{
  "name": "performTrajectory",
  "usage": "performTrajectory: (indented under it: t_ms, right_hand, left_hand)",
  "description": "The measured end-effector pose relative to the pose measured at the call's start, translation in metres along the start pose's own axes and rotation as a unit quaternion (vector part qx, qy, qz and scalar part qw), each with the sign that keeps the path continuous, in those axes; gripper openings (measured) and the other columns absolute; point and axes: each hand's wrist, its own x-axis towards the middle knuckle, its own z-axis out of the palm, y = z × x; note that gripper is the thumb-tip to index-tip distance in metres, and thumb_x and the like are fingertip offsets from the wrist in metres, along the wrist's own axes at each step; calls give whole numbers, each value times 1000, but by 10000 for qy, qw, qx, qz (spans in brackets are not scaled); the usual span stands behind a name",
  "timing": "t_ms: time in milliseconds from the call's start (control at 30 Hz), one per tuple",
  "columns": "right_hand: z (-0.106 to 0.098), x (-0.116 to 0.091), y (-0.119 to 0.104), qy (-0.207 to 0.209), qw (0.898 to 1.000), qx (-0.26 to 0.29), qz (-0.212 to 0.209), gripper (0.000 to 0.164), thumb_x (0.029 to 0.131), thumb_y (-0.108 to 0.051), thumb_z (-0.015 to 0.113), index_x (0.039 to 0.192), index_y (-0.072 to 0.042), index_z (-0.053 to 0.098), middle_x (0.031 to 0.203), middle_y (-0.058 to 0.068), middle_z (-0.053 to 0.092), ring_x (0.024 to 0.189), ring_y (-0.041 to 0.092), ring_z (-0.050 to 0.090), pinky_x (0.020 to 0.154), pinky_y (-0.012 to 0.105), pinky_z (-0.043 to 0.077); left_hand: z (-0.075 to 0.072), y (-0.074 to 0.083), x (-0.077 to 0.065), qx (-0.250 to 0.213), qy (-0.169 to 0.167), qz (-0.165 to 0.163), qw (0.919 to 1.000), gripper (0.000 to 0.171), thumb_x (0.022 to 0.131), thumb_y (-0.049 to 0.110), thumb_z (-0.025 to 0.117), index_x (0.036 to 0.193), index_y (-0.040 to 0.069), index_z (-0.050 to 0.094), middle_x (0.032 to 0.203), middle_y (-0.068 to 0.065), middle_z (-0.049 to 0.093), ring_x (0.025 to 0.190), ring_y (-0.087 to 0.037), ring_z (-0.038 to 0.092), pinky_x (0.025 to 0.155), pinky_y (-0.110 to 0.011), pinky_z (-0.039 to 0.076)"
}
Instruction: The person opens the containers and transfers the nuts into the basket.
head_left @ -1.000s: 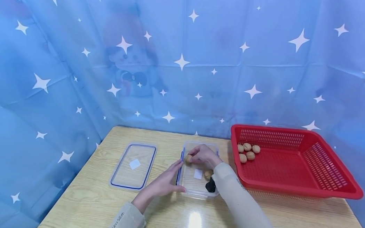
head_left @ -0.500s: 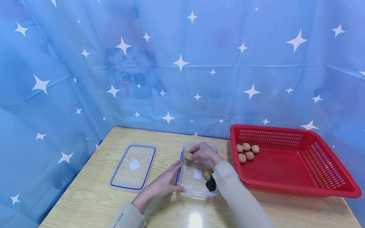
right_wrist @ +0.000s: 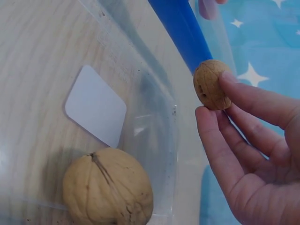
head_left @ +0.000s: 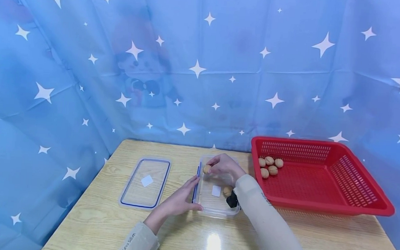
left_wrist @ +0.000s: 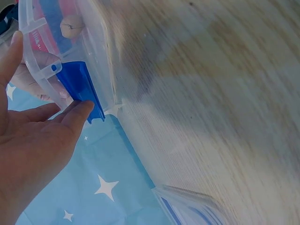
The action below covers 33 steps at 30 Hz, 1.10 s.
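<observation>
Thumb and fingertips of my right hand [head_left: 224,164] pinch a walnut [right_wrist: 211,84] over the far left part of a clear plastic box [head_left: 212,210]. A second walnut [right_wrist: 110,187] lies at the box's right side, close to a white square label [right_wrist: 96,105]. My left hand [head_left: 178,202] is spread along the box's left side, its fingers nearly straight. In the left wrist view its fingertips touch the blue latch [left_wrist: 82,86], and the thumb lies against the box's rim.
Left of the box a clear lid with a blue seal [head_left: 144,194] lies flat on the wooden table [head_left: 179,242]. A red plastic basket [head_left: 319,206] stands at the right, with several walnuts [head_left: 273,170] in its left end. A blue star-patterned curtain [head_left: 202,94] hangs behind.
My right hand has risen slightly with the walnut, a little away from me. The left hand keeps its place at the box's side.
</observation>
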Motion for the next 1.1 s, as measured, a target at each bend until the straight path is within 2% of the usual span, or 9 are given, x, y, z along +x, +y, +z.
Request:
performTrajectory:
  t_ms: [167,267,500,733,900,1100]
  right_hand:
    - [-3,-6,-5,-81,9996,260,90,31,84,-10,75,115,-9,74,116,8,71,103,21,62,93,36,56]
    - [-6,-9,-8,-123,9996,268,49,31,86,-11,72,117,-9,72,121,9,70,104,21,61,96,40,55]
    - [-12,-10,-10,-151,9995,7,-260,34,86,-11,72,120,-4,70,122,15,70,100,20,65,91,36,59]
    - [-17,-9,-14,-22,9990,-389,-232,34,87,-16,74,121,-10,71,120,11,71,104,23,64,93,37,58]
    - [-23,-12,-18,18,9986,-475,-235,35,88,-18,74,122,-10,70,124,13,69,111,27,63,95,41,57]
    - [-32,-12,-23,101,9975,-639,-271,36,89,-19,73,123,-8,70,126,15,68,112,27,62,93,37,58]
  left_hand:
    - [0,0,0,-29,2,-6,10000,95,87,33,77,158,3,22,168,-16,15,152,-41,21,122,-59,26]
    - [0,0,0,-46,5,-26,10000,94,87,32,77,158,3,22,168,-16,15,152,-41,21,122,-60,26]
    - [0,1,0,-22,9,-22,10000,94,87,32,77,158,3,23,167,-18,15,152,-42,22,122,-60,26]
    - [0,1,0,-34,-14,-10,10000,94,87,29,77,158,3,22,167,-19,14,152,-42,21,122,-61,26]
    - [0,2,-1,-14,-3,-18,10000,94,87,29,77,158,3,22,167,-19,14,152,-43,21,122,-61,25]
    - [0,4,0,-6,1,-20,10000,94,86,28,78,158,2,22,167,-20,15,152,-43,21,122,-61,26]
